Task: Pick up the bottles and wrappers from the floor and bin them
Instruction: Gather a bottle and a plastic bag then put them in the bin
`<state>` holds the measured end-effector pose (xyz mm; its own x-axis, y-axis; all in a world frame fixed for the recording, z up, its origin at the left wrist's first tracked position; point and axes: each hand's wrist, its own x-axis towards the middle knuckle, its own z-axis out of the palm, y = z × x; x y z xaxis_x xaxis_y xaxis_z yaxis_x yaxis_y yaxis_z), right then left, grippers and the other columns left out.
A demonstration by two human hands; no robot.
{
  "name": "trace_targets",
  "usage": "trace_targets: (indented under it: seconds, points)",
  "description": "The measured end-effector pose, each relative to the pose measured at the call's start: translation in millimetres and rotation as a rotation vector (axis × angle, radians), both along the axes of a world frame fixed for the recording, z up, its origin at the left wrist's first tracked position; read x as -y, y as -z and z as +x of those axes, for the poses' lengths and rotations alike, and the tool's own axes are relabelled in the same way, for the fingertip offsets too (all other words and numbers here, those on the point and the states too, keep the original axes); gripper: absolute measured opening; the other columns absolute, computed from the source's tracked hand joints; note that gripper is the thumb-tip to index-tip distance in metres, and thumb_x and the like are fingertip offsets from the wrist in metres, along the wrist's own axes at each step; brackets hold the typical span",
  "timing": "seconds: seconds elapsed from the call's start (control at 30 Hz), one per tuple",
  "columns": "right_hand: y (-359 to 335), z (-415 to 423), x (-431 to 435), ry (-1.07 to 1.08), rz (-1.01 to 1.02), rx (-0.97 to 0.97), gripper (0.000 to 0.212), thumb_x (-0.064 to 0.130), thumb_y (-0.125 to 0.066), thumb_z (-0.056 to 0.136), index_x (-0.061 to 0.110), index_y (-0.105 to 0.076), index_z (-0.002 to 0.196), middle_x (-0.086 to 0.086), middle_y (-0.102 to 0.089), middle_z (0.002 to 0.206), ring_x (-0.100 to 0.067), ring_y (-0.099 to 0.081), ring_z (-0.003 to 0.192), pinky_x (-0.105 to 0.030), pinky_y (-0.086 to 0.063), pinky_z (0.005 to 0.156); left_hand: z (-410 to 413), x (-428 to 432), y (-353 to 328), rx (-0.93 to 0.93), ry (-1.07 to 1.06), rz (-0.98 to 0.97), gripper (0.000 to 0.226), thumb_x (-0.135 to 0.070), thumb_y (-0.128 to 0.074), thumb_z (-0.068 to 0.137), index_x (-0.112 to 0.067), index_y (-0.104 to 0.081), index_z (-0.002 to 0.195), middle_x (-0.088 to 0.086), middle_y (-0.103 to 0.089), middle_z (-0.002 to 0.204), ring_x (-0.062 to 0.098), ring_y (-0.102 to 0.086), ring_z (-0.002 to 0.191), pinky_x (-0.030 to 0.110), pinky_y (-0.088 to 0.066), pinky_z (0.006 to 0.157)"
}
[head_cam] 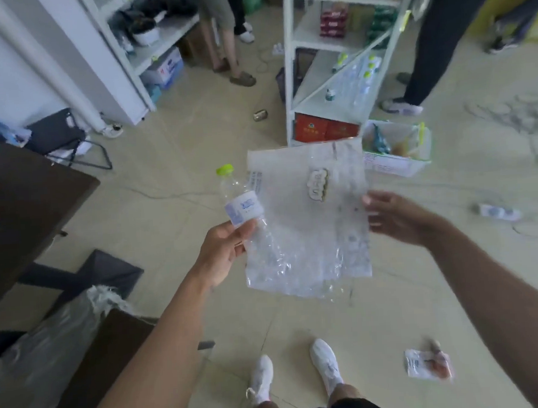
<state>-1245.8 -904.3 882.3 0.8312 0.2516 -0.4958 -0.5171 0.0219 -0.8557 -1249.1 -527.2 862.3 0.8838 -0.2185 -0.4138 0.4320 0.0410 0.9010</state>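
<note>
My left hand (223, 253) grips a clear plastic bottle (241, 202) with a green cap, and a large clear plastic wrapper (312, 226) hangs from the same hand. My right hand (396, 216) is at the wrapper's right edge with its fingers spread and relaxed; a grip on the wrapper is not visible. On the floor lie a small wrapper (429, 364) near my right foot, a bottle (498, 212) at the right and a can (260, 115) near the shelf. A bin with a clear liner (53, 340) stands at the lower left.
A white shelf unit (332, 63) with bottles and boxes stands ahead, with a white basket (397, 148) beside it. A dark table (22, 210) and a folding chair (61, 136) are at the left. Other people's legs (225, 50) stand behind. Cables run over the floor at the right.
</note>
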Motion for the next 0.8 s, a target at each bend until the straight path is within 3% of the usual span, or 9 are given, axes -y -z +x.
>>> trace_targets:
  seconds: [0.07,0.13,0.2,0.3,0.43,0.53,0.63,0.7,0.8]
  points:
    - [27,-48,-15,0.104,-0.012,-0.025,0.065,0.045,-0.098,0.059,0.011,-0.078,0.111,-0.014,-0.075,0.111,-0.029,-0.074,0.094,-0.041,-0.062,0.076,-1,8,11,-0.017,0.084,-0.017,0.065,-0.051,-0.092,0.065,-0.009,-0.078,0.114,0.011,-0.077,0.113,0.023,-0.074,0.101,0.033,-0.060,0.085]
    - [45,-98,-21,0.272,-0.008,-0.020,0.054,0.027,-0.090,0.076,0.003,-0.072,0.121,-0.022,-0.072,0.121,-0.037,-0.071,0.106,-0.052,-0.058,0.090,-4,21,19,-0.044,0.219,-0.015,0.071,-0.049,-0.090,0.065,-0.006,-0.075,0.118,0.010,-0.077,0.112,0.023,-0.075,0.099,0.034,-0.058,0.086]
    - [51,-149,-20,0.426,-0.003,-0.006,0.044,0.011,-0.080,0.086,-0.001,-0.068,0.126,-0.025,-0.069,0.125,-0.037,-0.069,0.110,-0.050,-0.058,0.095,-11,38,23,-0.052,0.378,0.002,0.070,-0.049,-0.087,0.067,-0.008,-0.074,0.123,0.008,-0.078,0.114,0.021,-0.075,0.101,0.033,-0.057,0.085]
    - [50,-226,-15,0.616,-0.031,-0.015,0.043,0.005,-0.076,0.086,0.000,-0.068,0.128,-0.027,-0.069,0.123,-0.033,-0.069,0.109,-0.044,-0.055,0.101,-30,70,22,-0.063,0.571,0.013,0.064,-0.048,-0.081,0.074,-0.015,-0.072,0.128,0.007,-0.076,0.122,0.021,-0.074,0.107,0.035,-0.058,0.086]
    - [41,-334,-14,0.867,0.047,-0.103,0.036,-0.001,-0.066,0.093,-0.003,-0.067,0.128,-0.025,-0.074,0.113,-0.032,-0.075,0.092,-0.040,-0.063,0.080,-73,134,18,-0.107,0.790,0.056,0.048,-0.042,-0.076,0.085,-0.015,-0.074,0.125,0.010,-0.076,0.122,0.027,-0.074,0.108,0.046,-0.060,0.091]
    - [31,-426,-12,1.051,-0.074,-0.138,0.024,-0.007,-0.061,0.094,-0.003,-0.073,0.115,-0.018,-0.076,0.100,-0.029,-0.074,0.082,-0.039,-0.060,0.073,-116,188,21,-0.123,0.902,0.109,0.039,-0.037,-0.076,0.090,-0.011,-0.075,0.120,0.009,-0.077,0.118,0.028,-0.076,0.105,0.045,-0.060,0.089]
    - [14,-514,-14,1.097,-0.310,-0.125,0.064,-0.026,-0.049,0.074,0.020,-0.084,0.101,0.000,-0.077,0.115,-0.012,-0.072,0.098,-0.024,-0.055,0.075,-160,243,21,-0.014,1.041,0.190,0.062,-0.052,-0.081,0.072,-0.009,-0.076,0.116,0.008,-0.078,0.116,0.031,-0.073,0.113,0.041,-0.055,0.091]
    - [1,-568,-18,1.144,-0.416,-0.146,0.062,-0.010,-0.051,0.061,0.024,-0.083,0.101,0.009,-0.078,0.114,-0.005,-0.071,0.100,-0.017,-0.053,0.074,-190,281,19,0.079,1.122,0.238,0.071,-0.058,-0.081,0.062,-0.010,-0.078,0.114,0.010,-0.079,0.112,0.029,-0.073,0.113,0.041,-0.054,0.091]
    - [0,-647,-16,1.128,-0.561,-0.243,0.052,0.014,-0.064,0.065,0.029,-0.077,0.112,0.017,-0.073,0.118,-0.001,-0.068,0.108,-0.027,-0.053,0.097,-248,340,12,0.251,1.275,0.301,0.056,-0.064,-0.079,0.063,-0.022,-0.083,0.100,0.011,-0.080,0.102,0.020,-0.075,0.096,0.040,-0.058,0.089]
